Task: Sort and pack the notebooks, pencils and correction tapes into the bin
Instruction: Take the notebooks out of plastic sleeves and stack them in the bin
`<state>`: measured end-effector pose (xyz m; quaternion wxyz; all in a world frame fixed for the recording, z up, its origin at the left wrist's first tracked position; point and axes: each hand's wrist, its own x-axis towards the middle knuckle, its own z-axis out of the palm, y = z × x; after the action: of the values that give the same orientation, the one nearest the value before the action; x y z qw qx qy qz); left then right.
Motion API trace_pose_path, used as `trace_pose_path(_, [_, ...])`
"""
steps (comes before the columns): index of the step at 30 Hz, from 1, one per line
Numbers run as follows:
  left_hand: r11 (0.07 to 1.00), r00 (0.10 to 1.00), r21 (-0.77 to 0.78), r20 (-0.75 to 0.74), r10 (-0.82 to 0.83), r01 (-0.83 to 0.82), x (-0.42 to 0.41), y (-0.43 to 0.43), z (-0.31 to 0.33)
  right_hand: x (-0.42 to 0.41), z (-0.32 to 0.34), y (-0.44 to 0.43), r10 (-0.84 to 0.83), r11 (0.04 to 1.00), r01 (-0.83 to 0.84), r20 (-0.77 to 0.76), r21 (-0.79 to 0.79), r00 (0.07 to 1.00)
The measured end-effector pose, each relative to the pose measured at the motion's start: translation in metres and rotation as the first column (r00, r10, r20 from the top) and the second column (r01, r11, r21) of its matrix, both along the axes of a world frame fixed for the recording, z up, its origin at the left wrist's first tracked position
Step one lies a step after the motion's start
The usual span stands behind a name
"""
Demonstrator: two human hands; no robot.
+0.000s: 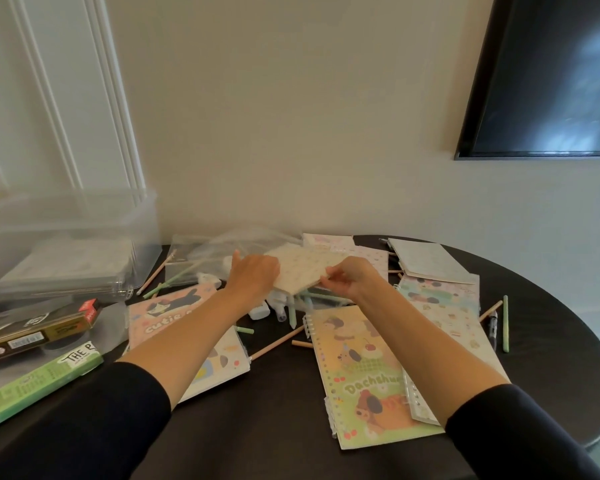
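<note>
Nearest the table's (274,431) front edge lies a yellow-green spiral notebook (364,375) printed with cartoon dogs, and a pink cat-cover notebook (174,306) sits to its left, with wooden and mint pencils (278,342) and white correction tapes (258,310) strewn between them. Over the table's middle, both hands hold a small pale dotted notebook (305,268) tilted above the clutter: the left hand (253,277) grips its left edge and the right hand (352,278) pinches its near corner with curled fingers. At the far left edge, against the wall, stands a clear plastic bin (84,216) holding a flat stack of pale notebooks (66,268).
</note>
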<state>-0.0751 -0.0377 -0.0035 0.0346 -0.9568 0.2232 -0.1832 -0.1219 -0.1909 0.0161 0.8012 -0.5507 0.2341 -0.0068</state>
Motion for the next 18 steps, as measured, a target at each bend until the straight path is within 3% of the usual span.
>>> trace_pose_path(5, [0.914, 0.966, -0.343, -0.066, -0.252, 0.215, -0.001, -0.007, 0.017, 0.0, 0.005, 0.01, 0.001, 0.977, -0.011, 0.046, 0.212, 0.999])
trace_pose_path(10, [0.761, 0.878, -0.558, -0.115, -0.464, 0.33, -0.007, -0.004, 0.033, 0.006, -0.002, 0.018, -0.028, 0.94, 0.024, 0.007, 0.34, 1.0])
trace_pose_path(14, [0.659, 0.809, -0.671, -0.149, -0.569, 0.34, -0.018, -0.01, 0.033, 0.01, -0.02, 0.022, -0.066, 0.82, 0.059, -0.008, 0.569, 0.998])
trace_pose_path(18, [0.63, 0.779, -0.723, -0.209, -0.591, 0.284, -0.02, -0.003, 0.029, 0.017, -0.031, 0.035, -0.097, 0.815, 0.066, 0.022, 0.576, 0.995])
